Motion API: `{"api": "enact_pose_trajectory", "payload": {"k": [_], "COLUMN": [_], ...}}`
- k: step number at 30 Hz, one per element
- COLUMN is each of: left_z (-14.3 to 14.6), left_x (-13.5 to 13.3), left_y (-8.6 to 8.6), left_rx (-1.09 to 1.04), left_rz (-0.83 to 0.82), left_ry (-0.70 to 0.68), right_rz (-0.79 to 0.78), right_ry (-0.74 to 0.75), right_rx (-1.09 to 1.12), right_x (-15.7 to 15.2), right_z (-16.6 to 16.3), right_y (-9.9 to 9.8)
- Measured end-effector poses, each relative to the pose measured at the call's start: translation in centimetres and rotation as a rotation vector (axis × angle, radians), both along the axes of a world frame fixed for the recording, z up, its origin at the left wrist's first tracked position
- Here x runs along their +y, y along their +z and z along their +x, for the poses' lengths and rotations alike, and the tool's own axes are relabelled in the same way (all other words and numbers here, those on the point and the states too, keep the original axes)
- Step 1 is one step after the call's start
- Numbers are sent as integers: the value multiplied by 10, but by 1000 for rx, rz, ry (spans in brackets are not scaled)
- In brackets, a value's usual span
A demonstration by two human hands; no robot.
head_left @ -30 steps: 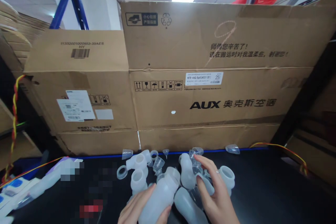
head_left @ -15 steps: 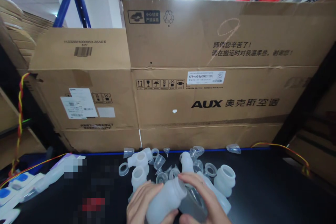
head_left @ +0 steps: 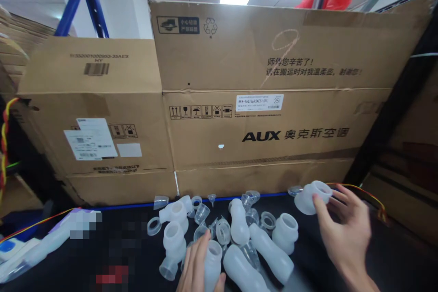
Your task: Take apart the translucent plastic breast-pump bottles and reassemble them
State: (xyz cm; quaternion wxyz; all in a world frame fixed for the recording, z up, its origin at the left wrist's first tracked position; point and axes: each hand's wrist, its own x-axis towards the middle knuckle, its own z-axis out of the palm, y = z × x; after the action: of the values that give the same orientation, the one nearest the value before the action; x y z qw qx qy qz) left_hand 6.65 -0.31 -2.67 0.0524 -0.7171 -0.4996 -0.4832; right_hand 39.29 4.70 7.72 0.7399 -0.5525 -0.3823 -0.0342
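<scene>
Bottle (head_left: 212,267) now rests gripped in the left hand (head_left: 198,269) among loose translucent parts (head_left: 236,228) on the black table (head_left: 342,237); the right hand (head_left: 345,232) has moved away and pinches a cup-shaped part (head_left: 310,196).

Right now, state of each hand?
Left hand: closed around a translucent bottle at the bottom edge.
Right hand: fingers pinching a translucent wide-mouthed part, held off to the right of the pile.

Translucent connector (head_left: 310,196) aloft; bottle (head_left: 212,267) upright
</scene>
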Motion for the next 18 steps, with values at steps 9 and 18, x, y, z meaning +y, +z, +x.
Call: {"api": "enact_pose_trajectory", "payload": {"k": [9, 18], "left_z": [-22, -29], "left_x": [15, 15], "left_y": [-20, 0], "left_rx": [369, 426], "left_rz": [48, 54], "left_ry": [-73, 21], "right_rz": [-333, -177], "right_ry": [238, 79], "right_rx": [-142, -306], "right_x": [32, 11], "right_z": [20, 12], "right_y": [-61, -28]}}
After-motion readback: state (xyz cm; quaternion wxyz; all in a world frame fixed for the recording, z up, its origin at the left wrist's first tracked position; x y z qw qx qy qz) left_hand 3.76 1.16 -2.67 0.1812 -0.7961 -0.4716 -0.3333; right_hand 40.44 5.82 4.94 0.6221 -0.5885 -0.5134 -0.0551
